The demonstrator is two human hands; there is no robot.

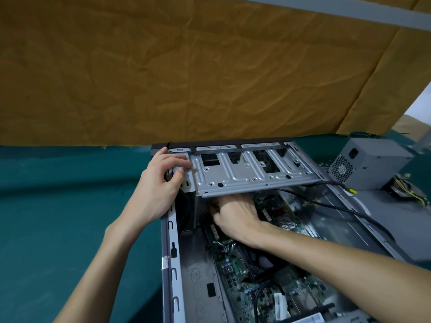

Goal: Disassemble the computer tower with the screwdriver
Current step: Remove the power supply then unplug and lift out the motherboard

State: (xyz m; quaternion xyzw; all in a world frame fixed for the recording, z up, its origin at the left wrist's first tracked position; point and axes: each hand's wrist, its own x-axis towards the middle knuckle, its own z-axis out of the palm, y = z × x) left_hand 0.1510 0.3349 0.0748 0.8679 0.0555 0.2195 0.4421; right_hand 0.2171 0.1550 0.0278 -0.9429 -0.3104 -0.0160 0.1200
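The drive cage [245, 173] roofs the case's far end; a black cable [338, 207] crosses the open right side.

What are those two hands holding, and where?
The left hand grips the left end of the metal drive cage. The right hand reaches under it; its fingers are hidden, so cannot tell.

A teal cloth [58, 206] covers the table — behind it hangs a creased tan fabric backdrop [163, 78].

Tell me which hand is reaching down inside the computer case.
The right hand, tucked beneath the metal drive cage; the left hand grips the cage's outer left end.
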